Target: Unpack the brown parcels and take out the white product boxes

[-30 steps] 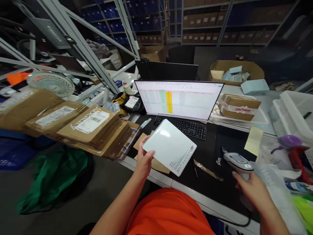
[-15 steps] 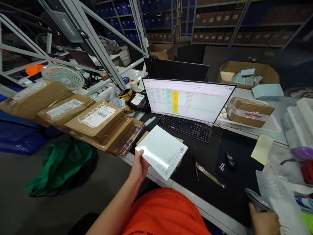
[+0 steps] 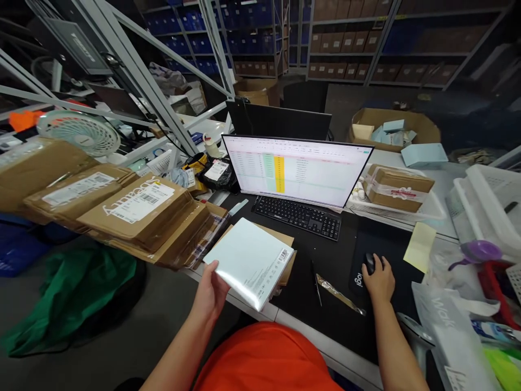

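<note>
My left hand [image 3: 211, 289] grips the left corner of a pale blue flat box [image 3: 248, 255], thumb on top. Small print and a barcode show on its upper face. Under it, a brown cardboard piece [image 3: 286, 239] juts out at the back and right. My right hand [image 3: 380, 278] is wrapped over a black computer mouse [image 3: 369, 263] on a dark mouse pad [image 3: 358, 250]. A grey handheld scanner [image 3: 415, 330] lies beside my right forearm, its lower part partly hidden.
A monitor [image 3: 297, 165] with a spreadsheet stands behind the keyboard [image 3: 299, 216]. Cardboard parcels [image 3: 134, 209] are stacked at the left. A pen [image 3: 316, 283] and a clear strip [image 3: 340, 295] lie mid-desk. Plastic bags [image 3: 451, 326] and a yellow note [image 3: 420, 247] are at the right.
My right hand has let go of the scanner and moved forward and left onto the mouse. My left hand still holds the box. The whole view has shifted somewhat.
</note>
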`<state>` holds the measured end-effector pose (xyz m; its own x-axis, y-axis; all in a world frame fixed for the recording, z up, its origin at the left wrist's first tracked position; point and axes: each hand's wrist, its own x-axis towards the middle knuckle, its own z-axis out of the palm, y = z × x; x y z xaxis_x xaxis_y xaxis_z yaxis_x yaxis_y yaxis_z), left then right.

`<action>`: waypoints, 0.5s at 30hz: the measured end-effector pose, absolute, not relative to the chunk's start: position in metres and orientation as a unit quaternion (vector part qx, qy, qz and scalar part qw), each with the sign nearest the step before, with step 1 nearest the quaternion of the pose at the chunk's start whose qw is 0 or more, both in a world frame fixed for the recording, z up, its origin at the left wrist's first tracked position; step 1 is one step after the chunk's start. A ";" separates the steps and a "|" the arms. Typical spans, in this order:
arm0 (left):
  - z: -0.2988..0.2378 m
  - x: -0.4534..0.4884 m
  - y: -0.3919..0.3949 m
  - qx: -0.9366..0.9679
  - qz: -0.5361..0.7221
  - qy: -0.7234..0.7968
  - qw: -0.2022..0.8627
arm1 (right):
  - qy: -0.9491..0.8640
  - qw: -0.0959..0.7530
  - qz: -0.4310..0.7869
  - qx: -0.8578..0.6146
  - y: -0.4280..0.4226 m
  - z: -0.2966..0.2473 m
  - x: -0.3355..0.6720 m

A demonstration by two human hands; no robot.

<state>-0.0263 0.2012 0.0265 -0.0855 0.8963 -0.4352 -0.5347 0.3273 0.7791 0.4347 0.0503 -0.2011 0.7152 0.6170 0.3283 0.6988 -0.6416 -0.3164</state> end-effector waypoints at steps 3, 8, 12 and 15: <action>0.029 -0.032 0.200 0.164 0.552 0.513 0.636 | -0.370 0.229 -0.111 -0.894 0.048 -0.209 0.438; 0.026 -0.032 0.201 0.173 0.542 0.521 0.637 | -0.352 0.248 -0.128 -0.893 0.046 -0.212 0.436; 0.022 -0.027 0.205 0.177 0.535 0.508 0.651 | -0.343 0.239 -0.127 -0.900 0.047 -0.209 0.434; 0.025 -0.023 0.207 0.168 0.540 0.502 0.655 | -0.344 0.235 -0.127 -0.900 0.047 -0.209 0.434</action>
<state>-0.0234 0.2075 0.0254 -0.0861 0.8757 -0.4752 -0.5381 0.3605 0.7619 0.4338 0.0470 -0.2090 0.7308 0.5599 0.3905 0.6793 -0.6527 -0.3354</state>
